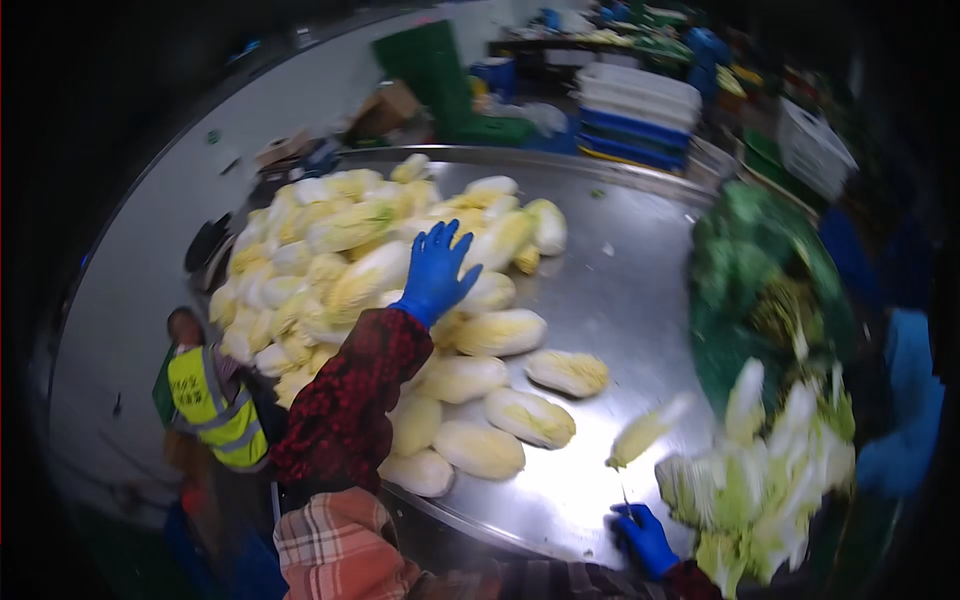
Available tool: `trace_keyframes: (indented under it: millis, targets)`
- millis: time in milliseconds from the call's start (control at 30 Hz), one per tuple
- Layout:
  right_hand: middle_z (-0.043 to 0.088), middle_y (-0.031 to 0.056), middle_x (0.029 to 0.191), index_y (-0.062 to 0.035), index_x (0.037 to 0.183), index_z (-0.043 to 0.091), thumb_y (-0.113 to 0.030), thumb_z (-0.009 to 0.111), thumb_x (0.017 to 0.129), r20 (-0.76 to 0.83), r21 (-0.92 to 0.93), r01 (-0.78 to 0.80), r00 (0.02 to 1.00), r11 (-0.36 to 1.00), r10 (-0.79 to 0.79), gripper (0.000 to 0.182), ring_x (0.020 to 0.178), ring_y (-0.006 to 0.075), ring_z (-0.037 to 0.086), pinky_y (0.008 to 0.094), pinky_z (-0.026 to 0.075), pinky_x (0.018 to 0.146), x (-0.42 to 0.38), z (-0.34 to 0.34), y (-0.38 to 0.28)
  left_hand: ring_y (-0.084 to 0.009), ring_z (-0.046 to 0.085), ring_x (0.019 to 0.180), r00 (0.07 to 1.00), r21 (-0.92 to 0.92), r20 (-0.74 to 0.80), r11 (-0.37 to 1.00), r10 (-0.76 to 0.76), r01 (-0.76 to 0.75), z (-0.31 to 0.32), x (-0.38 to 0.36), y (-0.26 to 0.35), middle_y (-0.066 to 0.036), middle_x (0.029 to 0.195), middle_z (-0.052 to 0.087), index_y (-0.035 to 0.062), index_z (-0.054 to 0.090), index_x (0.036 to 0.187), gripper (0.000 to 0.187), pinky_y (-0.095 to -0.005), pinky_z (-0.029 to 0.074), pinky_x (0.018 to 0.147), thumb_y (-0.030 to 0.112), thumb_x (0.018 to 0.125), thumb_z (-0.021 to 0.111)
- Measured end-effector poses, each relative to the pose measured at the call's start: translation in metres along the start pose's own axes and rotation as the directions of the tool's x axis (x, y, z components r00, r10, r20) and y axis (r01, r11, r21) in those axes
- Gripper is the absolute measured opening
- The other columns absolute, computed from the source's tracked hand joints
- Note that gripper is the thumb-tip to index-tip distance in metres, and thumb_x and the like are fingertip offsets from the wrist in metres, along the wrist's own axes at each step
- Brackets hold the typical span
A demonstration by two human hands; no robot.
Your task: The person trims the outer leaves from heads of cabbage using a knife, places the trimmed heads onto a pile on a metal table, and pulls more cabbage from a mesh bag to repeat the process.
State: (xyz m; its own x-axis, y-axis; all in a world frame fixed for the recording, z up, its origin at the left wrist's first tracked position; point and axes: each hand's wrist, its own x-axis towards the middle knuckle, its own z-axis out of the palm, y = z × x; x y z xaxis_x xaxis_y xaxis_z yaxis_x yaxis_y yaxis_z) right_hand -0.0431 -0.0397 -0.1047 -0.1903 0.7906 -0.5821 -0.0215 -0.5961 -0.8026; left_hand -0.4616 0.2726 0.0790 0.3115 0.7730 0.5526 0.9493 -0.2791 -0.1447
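Note:
My left hand point(437, 275), in a blue glove, reaches over the pile of pale yellow cabbages point(350, 225) with its fingers spread, holding nothing. At the table's near edge, my right hand point(645, 538), also blue-gloved, is closed on a thin knife point(626, 493). Just beyond the knife, a small blurred cabbage point(645, 432) is over the metal table point(625, 290). Several trimmed cabbages, one of them a loose cabbage point(567, 372), lie between my hands. To the right of my right hand is a heap of cut cabbage leaves point(760, 480).
A dark green leafy heap point(760, 270) covers the table's right side. Stacked white and blue crates point(638, 100) stand behind the far edge. A person in a yellow vest point(215, 405) is at the left. Blue sheeting or clothing point(905, 400) shows at the right.

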Motion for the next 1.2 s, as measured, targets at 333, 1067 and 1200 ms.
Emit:
trace_keyframes:
  millis: [333, 1067, 1200]
  targets:
    - [0.062, 0.0149, 0.090, -0.0094, 0.107, 0.057, -0.027, 0.051, 0.084, 0.229, -0.476, 0.271, 0.957, 0.837, -0.180, 0.030, 0.075, 0.0295, 0.061, 0.0398, 0.048, 0.069, -0.038, -0.029, 0.024, -0.0383, 0.043, 0.116, 0.783, -0.859, 0.306, 0.511, 0.542, -0.018, 0.066, -0.063, 0.350, -0.024, 0.129, 0.042, 0.0016, 0.034, 0.134, 0.070, -0.0419, 0.034, 0.099, 0.036, 0.080, 0.064]
    - [0.064, 0.0161, 0.094, -0.0057, 0.103, 0.062, -0.023, 0.054, 0.081, -0.079, -0.621, 0.476, 0.752, 0.623, -0.654, 0.029, 0.088, 0.0335, 0.061, 0.0414, 0.048, 0.079, -0.110, -0.433, 0.062, -0.0306, 0.015, 0.136, 0.710, -0.969, 0.230, 0.227, 0.666, 0.101, 0.037, 0.018, 0.840, -0.019, 0.145, 0.021, 0.0045, 0.025, 0.140, 0.077, -0.0383, 0.017, 0.109, 0.036, 0.081, 0.064]
    - [0.065, 0.0134, 0.093, -0.0019, 0.097, 0.062, -0.015, 0.061, 0.079, -0.291, -0.495, 0.395, 0.764, 0.774, -0.576, 0.022, 0.086, 0.0241, 0.063, 0.0338, 0.048, 0.078, -0.129, -0.511, 0.059, -0.0178, 0.054, 0.108, 0.838, -0.999, 0.041, 0.045, 0.544, 0.020, 0.024, 0.069, 0.792, -0.009, 0.115, 0.059, 0.0046, 0.053, 0.121, 0.039, -0.0306, 0.040, 0.094, 0.013, 0.084, 0.063]
